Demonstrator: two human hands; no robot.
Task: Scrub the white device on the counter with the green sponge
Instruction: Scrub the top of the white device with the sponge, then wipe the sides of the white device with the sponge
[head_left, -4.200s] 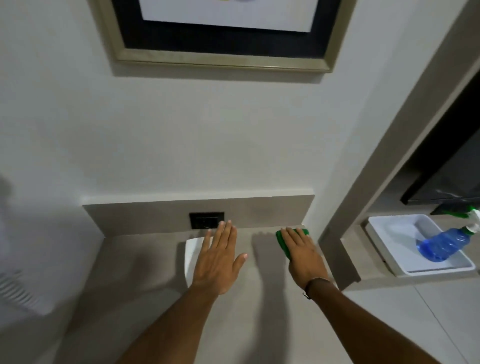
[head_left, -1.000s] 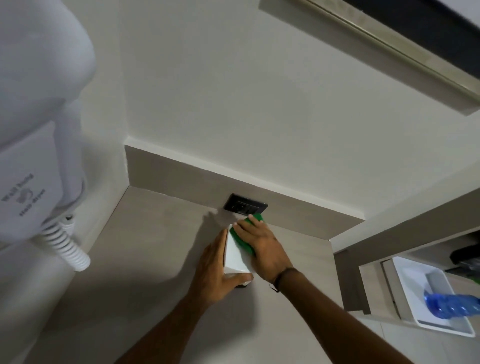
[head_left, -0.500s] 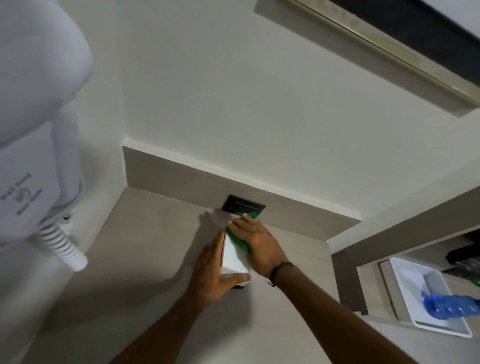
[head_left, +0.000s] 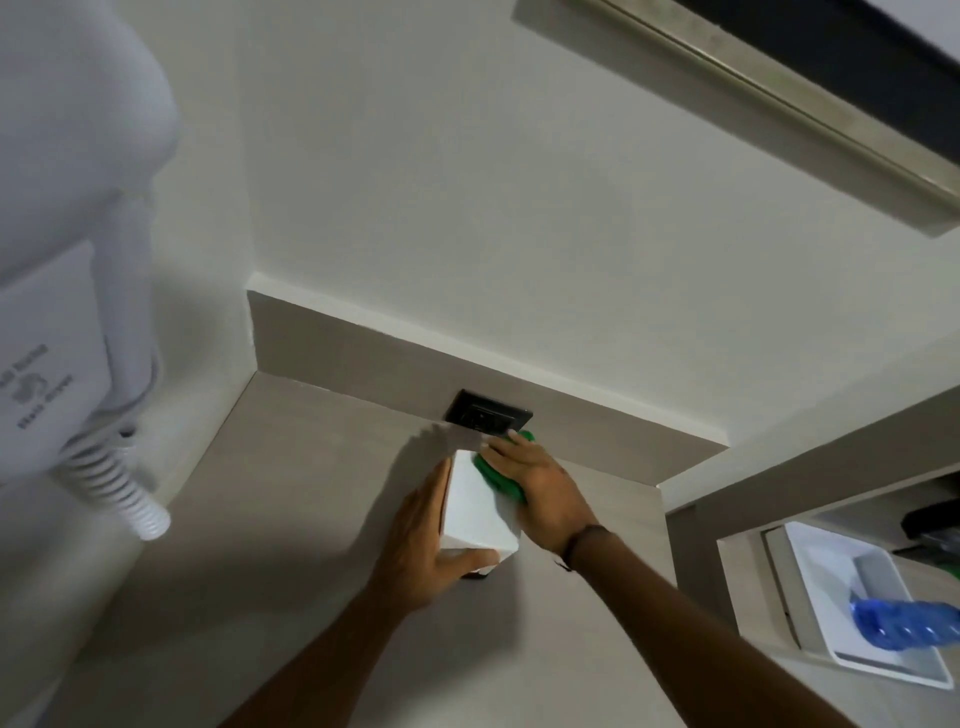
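Green sponge (head_left: 500, 477) under my fingers (head_left: 506, 451), plain white device (head_left: 478, 512), beige-grey table (head_left: 291, 519), black socket (head_left: 488, 419), white hair dryer (head_left: 67, 218), blue bottle (head_left: 906, 626) in white tray (head_left: 810, 577).

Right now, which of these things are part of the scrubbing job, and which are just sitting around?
Part of the job:
white device, steadied by the left hand
green sponge, pressed on it by the right hand

Just lying about:
wall hair dryer
black socket
white tray
blue bottle
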